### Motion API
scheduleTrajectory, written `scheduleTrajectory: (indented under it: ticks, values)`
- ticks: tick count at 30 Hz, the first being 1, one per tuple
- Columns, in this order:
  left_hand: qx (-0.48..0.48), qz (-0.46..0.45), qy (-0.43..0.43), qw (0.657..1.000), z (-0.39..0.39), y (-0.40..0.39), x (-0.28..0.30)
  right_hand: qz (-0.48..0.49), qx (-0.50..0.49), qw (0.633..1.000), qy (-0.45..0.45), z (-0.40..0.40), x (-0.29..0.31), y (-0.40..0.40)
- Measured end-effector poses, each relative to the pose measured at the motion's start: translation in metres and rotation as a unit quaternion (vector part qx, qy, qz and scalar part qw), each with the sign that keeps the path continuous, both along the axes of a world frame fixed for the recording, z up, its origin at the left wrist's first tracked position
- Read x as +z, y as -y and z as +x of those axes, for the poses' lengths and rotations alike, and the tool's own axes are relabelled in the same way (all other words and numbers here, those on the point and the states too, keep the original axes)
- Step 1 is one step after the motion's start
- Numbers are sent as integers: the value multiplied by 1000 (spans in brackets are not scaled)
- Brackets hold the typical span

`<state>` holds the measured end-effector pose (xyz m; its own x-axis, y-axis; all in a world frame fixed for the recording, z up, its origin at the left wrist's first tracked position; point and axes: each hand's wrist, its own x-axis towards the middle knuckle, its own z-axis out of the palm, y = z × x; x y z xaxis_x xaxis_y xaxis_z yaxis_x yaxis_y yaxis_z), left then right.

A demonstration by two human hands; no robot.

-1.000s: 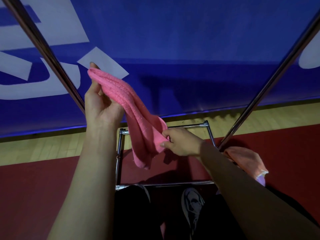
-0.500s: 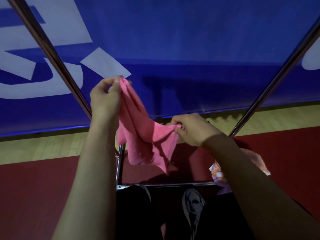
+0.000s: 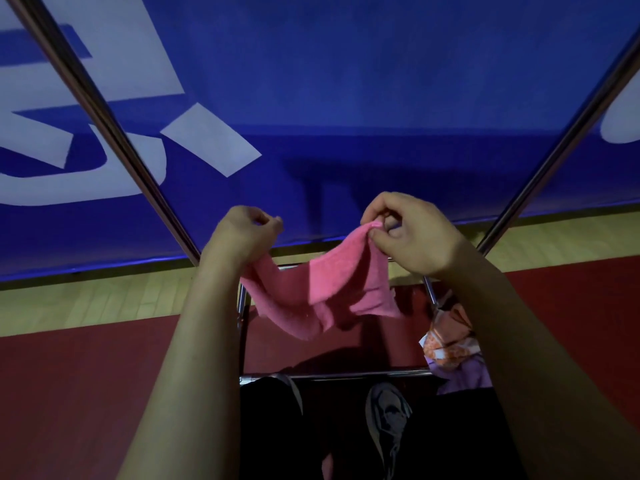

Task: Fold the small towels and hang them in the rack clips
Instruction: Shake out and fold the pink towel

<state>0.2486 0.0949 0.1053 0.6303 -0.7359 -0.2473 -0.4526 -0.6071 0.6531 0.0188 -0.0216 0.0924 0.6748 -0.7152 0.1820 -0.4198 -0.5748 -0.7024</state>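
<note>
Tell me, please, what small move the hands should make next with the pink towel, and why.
Probably draw the two hands apart to pull the top edge taut. The left hand and right hand each pinch an upper corner of the pink towel, but it sags between them, with its lower part bunched and creased. It likely needs to hang flat before it can be folded neatly.

No text can be read in full. Beyond and above the hands, the blue banner [image 3: 363,81] carries large white lettering [image 3: 104,98], cut off by the frame at upper left, with another white fragment [image 3: 623,129] at the right edge; no letter can be told for certain. No labels, brands or numbers are legible
</note>
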Motion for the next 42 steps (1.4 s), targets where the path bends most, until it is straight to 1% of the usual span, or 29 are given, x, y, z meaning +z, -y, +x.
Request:
scheduleTrajectory:
  ticks: [3, 5, 7, 10, 11, 13, 16, 17, 21, 23, 29, 33, 37, 42]
  values:
    - [-37, 45, -6, 998, -3, 3, 0, 70, 21, 997, 31, 1, -1, 0]
    - [-84, 54, -32, 994, -10, 5, -1, 85, 41, 995, 33, 3, -1, -3]
    - [-157, 32, -51, 986, -20, 8, -1, 81, 69, 994, 27, 7, 0, -8]
    - [-269, -35, -128, 954, -41, 11, 7, 93, 88, 991, 36, 10, 7, -15]
    - [-293, -53, -143, 944, -45, 12, 9, 98, 85, 991, 39, 9, 10, -14]
    - [-315, -66, -151, 934, -48, 12, 12, 102, 70, 992, 40, 6, 13, -11]
    - [-333, -66, -161, 927, -49, 11, 13, 101, 42, 993, 47, 1, 14, -8]
    - [-335, -76, -146, 928, -51, 12, 12, 101, 35, 993, 49, 0, 15, -7]
    - [-327, -126, -22, 936, -58, 18, 3, 97, 22, 994, 42, 0, 17, -5]
    - [-328, -133, 6, 935, -59, 19, 2, 90, 21, 995, 37, 0, 16, -3]
    - [-302, -158, 22, 940, -59, 20, 1, 60, 7, 998, 23, -2, 13, -2]
    - [-286, -181, 35, 940, -58, 21, 1, 63, 14, 998, 22, -3, 14, -4]
    - [-288, -185, 5, 940, -61, 20, 4, 44, -1, 999, 24, -3, 15, -3]
    - [-305, -157, -36, 939, -58, 19, 8, 53, 25, 997, 48, -3, 17, -3]
